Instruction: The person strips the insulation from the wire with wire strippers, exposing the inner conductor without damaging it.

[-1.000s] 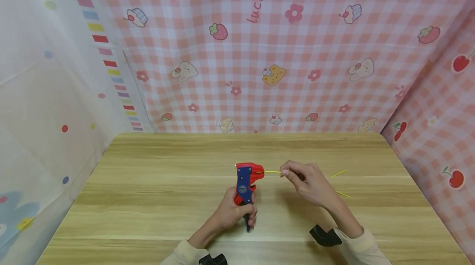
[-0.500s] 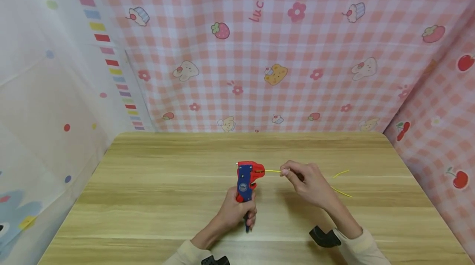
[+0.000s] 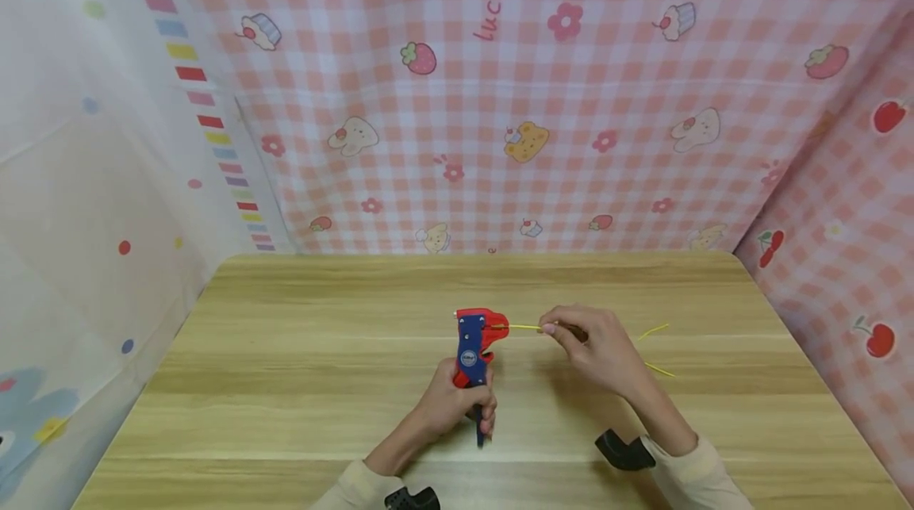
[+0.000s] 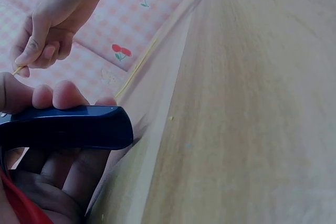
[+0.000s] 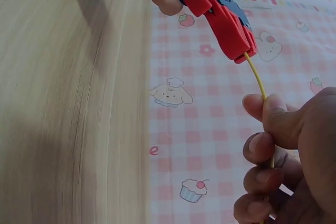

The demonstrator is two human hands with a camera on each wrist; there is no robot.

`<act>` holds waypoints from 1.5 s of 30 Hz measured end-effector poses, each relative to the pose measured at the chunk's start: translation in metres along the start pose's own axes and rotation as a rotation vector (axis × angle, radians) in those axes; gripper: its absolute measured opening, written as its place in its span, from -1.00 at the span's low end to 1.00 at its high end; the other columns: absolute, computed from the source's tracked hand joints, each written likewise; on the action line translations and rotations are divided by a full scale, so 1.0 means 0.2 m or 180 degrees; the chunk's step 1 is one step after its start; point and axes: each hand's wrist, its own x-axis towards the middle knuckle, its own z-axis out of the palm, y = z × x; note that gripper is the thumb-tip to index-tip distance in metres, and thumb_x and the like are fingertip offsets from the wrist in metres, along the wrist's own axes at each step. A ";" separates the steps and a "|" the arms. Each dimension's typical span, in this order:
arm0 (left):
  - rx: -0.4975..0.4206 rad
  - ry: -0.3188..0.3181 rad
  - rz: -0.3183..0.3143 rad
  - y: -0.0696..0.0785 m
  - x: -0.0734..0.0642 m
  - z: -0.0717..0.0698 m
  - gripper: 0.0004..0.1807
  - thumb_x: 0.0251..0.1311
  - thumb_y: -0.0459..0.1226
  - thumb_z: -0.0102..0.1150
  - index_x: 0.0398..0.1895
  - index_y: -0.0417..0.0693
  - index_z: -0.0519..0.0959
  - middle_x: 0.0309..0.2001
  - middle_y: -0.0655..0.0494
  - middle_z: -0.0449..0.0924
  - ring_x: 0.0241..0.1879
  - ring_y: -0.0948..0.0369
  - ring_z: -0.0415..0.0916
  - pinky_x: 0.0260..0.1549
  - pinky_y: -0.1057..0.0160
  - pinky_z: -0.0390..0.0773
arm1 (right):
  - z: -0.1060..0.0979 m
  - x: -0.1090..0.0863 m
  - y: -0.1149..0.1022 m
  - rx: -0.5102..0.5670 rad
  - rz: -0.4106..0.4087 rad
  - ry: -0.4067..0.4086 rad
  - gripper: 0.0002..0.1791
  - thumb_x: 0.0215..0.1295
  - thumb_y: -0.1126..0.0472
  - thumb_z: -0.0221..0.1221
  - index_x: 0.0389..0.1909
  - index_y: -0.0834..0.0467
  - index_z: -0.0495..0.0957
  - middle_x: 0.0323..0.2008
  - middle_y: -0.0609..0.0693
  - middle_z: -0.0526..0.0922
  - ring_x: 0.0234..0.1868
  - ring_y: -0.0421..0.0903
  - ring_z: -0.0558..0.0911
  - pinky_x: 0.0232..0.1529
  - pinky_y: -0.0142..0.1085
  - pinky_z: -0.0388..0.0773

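Observation:
My left hand (image 3: 457, 403) grips the handles of a red and blue wire stripper (image 3: 471, 347), held with its head up and its red jaws facing right. In the left wrist view, fingers curl over the dark blue handle (image 4: 68, 127). Between thumb and forefinger, my right hand (image 3: 596, 343) pinches a thin yellow wire (image 3: 524, 327). One end of that wire sits in the mouth of the red jaws, as the right wrist view shows (image 5: 255, 74). The rest of it runs back under the curled fingers of the right hand.
Loose yellow wire pieces (image 3: 653, 330) lie on the wooden table (image 3: 321, 383) beyond the right forearm; part of one is hidden by the arm. A pink checked cloth (image 3: 428, 97) hangs along the table's back edge. Black wrist mounts (image 3: 624, 450) sit on both sleeves.
The wire end stays in the stripper's jaws throughout. My right hand tilts slightly and the visible wire lies a little straighter; the left hand shifts barely at all.

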 end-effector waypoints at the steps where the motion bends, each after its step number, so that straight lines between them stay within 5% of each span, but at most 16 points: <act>1: 0.0009 0.0007 -0.0012 0.00 0.00 0.00 -0.85 0.14 -0.50 0.07 -0.26 -0.38 0.34 -0.65 0.15 0.53 -0.68 0.20 0.55 -0.58 0.18 0.73 | 0.00 0.00 0.00 -0.0021 -0.0037 0.0032 -0.82 0.38 0.29 0.27 -0.29 -0.08 0.74 -0.43 -0.19 0.68 -0.53 -0.34 0.34 -0.54 -0.46 0.35; 6: 0.0028 0.0021 -0.0039 0.00 0.00 0.00 -0.82 0.14 -0.51 0.08 -0.23 -0.43 0.33 -0.64 0.14 0.55 -0.67 0.19 0.56 -0.57 0.19 0.73 | 0.01 0.01 0.02 -0.0163 -0.0333 0.0208 -0.82 0.28 0.34 0.34 -0.33 -0.06 0.74 -0.39 -0.24 0.73 -0.41 -0.33 0.40 -0.45 -0.46 0.43; 18: 0.0023 -0.0009 0.0018 0.00 0.00 0.00 -0.89 0.11 -0.53 0.07 -0.31 -0.31 0.38 -0.67 0.15 0.52 -0.70 0.21 0.54 -0.60 0.20 0.71 | 0.01 0.02 0.03 -0.0483 -0.0843 0.0442 -0.76 0.12 0.43 0.40 -0.36 -0.01 0.74 -0.48 -0.21 0.64 -0.36 -0.26 0.31 -0.37 -0.44 0.25; 23: 0.0033 0.0194 0.0042 0.00 -0.01 0.01 -0.88 0.09 -0.54 -0.02 -0.43 -0.18 0.35 -0.76 0.20 0.42 -0.79 0.26 0.44 -0.72 0.26 0.60 | 0.02 0.03 0.03 -0.0511 -0.0933 0.0469 -0.77 0.10 0.42 0.42 -0.37 0.00 0.73 -0.47 -0.20 0.66 -0.36 -0.26 0.32 -0.39 -0.45 0.27; 28: 0.0022 0.0430 0.0065 0.00 -0.01 0.02 -0.86 0.05 -0.54 -0.10 -0.46 -0.16 0.33 -0.81 0.23 0.35 -0.85 0.27 0.37 -0.82 0.29 0.48 | 0.04 0.02 0.04 -0.0457 -0.0810 0.0471 -0.83 0.15 0.40 0.41 -0.36 0.05 0.73 -0.42 -0.21 0.71 -0.36 -0.27 0.36 -0.41 -0.46 0.35; 36: -0.0015 0.0371 0.0078 -0.01 0.00 0.01 -0.86 0.08 -0.55 -0.07 -0.47 -0.17 0.34 -0.78 0.20 0.37 -0.83 0.25 0.41 -0.79 0.27 0.53 | 0.02 0.00 0.04 -0.0340 -0.0572 0.0453 -0.83 0.20 0.40 0.38 -0.35 0.04 0.72 -0.35 -0.19 0.76 -0.34 -0.29 0.43 -0.44 -0.29 0.50; 45: -0.0052 0.0339 0.0116 -0.02 0.01 0.01 -0.93 0.16 -0.56 -0.01 -0.36 -0.30 0.36 -0.68 0.14 0.51 -0.72 0.23 0.55 -0.64 0.21 0.69 | -0.01 0.00 0.05 -0.0344 -0.0495 0.0444 -0.82 0.22 0.40 0.36 -0.34 0.02 0.71 -0.37 -0.15 0.74 -0.40 -0.28 0.42 -0.40 -0.42 0.42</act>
